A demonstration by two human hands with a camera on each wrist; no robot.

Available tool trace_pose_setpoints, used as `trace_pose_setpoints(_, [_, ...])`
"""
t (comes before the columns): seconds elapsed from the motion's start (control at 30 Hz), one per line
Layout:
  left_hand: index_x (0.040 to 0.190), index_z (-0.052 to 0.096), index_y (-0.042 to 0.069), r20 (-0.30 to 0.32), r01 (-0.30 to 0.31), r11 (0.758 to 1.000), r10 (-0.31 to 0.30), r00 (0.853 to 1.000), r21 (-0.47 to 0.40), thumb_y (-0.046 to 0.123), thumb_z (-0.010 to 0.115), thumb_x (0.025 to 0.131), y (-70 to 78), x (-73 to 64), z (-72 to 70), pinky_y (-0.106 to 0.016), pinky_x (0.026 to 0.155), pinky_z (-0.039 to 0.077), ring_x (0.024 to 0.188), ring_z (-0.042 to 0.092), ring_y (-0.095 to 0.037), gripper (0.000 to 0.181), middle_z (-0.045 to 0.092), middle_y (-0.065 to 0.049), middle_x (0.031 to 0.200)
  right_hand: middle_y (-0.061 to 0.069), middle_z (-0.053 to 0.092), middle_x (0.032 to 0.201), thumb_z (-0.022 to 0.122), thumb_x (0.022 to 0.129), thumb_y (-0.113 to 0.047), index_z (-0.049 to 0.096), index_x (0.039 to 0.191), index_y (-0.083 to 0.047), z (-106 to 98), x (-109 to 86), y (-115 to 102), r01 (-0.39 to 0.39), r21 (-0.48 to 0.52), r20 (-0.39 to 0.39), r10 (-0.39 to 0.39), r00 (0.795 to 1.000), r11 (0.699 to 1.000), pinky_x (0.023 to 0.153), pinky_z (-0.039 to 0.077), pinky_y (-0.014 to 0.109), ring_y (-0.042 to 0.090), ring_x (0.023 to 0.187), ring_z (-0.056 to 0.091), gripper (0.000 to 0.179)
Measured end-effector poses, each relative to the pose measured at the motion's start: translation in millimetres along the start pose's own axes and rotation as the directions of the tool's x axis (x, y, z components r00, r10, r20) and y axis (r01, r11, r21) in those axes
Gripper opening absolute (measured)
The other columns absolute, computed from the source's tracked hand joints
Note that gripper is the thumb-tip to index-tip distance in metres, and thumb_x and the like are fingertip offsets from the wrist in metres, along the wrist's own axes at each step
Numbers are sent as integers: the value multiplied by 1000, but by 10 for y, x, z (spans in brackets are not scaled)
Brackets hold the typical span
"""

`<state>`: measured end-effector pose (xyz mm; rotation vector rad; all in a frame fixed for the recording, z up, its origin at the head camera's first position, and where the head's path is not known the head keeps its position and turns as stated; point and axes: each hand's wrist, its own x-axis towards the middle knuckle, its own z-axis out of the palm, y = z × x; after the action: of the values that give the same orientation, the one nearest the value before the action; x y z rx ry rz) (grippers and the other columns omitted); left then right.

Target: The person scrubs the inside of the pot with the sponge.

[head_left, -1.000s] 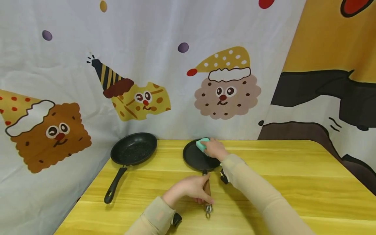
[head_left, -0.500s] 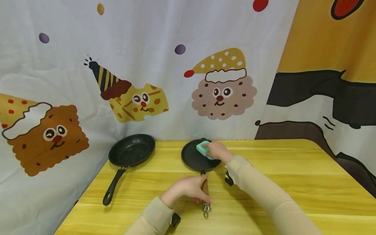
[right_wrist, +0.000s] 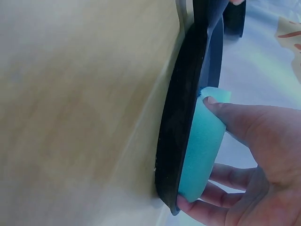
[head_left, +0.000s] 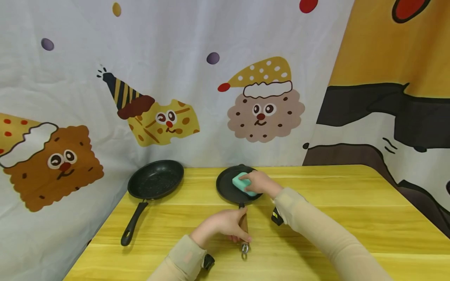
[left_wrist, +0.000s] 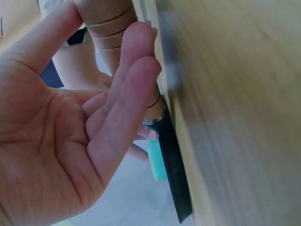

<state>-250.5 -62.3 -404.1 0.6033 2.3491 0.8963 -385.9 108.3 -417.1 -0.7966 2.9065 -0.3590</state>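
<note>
A flat black pan [head_left: 228, 189] lies on the wooden table, its wooden handle [head_left: 243, 223] toward me with a metal ring at the end. My left hand [head_left: 225, 226] grips that handle, thumb on one side and fingers curled on the other, as the left wrist view also shows close up [left_wrist: 70, 127]. Inside the pan, my right hand [head_left: 263, 182] holds a turquoise sponge [head_left: 242, 182] against the cooking surface. In the right wrist view the thumb presses one end of the sponge [right_wrist: 204, 146] and the fingers wrap its other side, right at the pan's rim.
To the left sits a deeper black frying pan [head_left: 156, 180], its black handle [head_left: 134, 224] pointing toward me. A patterned cloth [head_left: 211, 152] hangs behind the table [head_left: 334, 218]. Black wrist devices show under both sleeves.
The right hand has slid the sponge from the pan's far edge toward its near right side. The left hand keeps its grip on the handle. The head view has shifted slightly.
</note>
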Motion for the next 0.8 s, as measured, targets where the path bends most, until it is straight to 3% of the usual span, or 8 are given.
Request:
trace_pose_setpoints(0.13, [153, 19, -1, -11, -4, 1000, 4, 1000, 1, 28, 81, 81, -2, 4, 11, -35, 52, 55, 57, 66, -22, 99, 67, -7, 64, 3, 61, 130, 76, 86, -23, 60, 135, -21, 12, -57, -27, 16, 40, -12, -16, 1000, 999, 98, 46, 47, 35, 129, 44, 51])
trace_pose_setpoints(0.23, [153, 19, -1, -19, -12, 1000, 12, 1000, 5, 28, 81, 81, -4, 8, 18, -34, 52, 55, 56, 66, -22, 100, 67, -6, 64, 1, 62, 128, 77, 86, -24, 60, 135, -21, 26, -91, -41, 31, 49, -26, -30, 999, 998, 93, 48, 44, 33, 127, 47, 52])
trace_pose_setpoints(0.43, [153, 18, -2, -14, -18, 1000, 19, 1000, 3, 28, 81, 81, -5, 7, 20, -35, 52, 55, 57, 66, -22, 100, 67, -5, 66, 3, 62, 125, 76, 86, -27, 60, 135, -23, 57, -116, -65, 43, 40, -51, -40, 998, 998, 75, 50, 34, 22, 102, 57, 51])
trace_pose_setpoints(0.6, [153, 18, -3, -1, -16, 1000, 16, 1000, -12, 28, 80, 82, -3, 8, 11, -36, 53, 56, 58, 66, -23, 99, 68, -7, 67, 6, 61, 114, 76, 86, -29, 61, 134, -23, 113, -108, -117, 68, 10, -67, -67, 995, 998, 66, 47, 30, 14, 76, 50, 51])
trace_pose_setpoints(0.8, [153, 17, -4, -1, -16, 1000, 16, 1000, -15, 27, 80, 82, 2, 3, 9, -36, 53, 56, 58, 66, -23, 99, 68, -8, 68, 10, 57, 110, 75, 86, -32, 62, 133, -23, 175, -99, -232, 64, -36, -111, -68, 992, 997, 63, 46, 30, 14, 69, 49, 49])
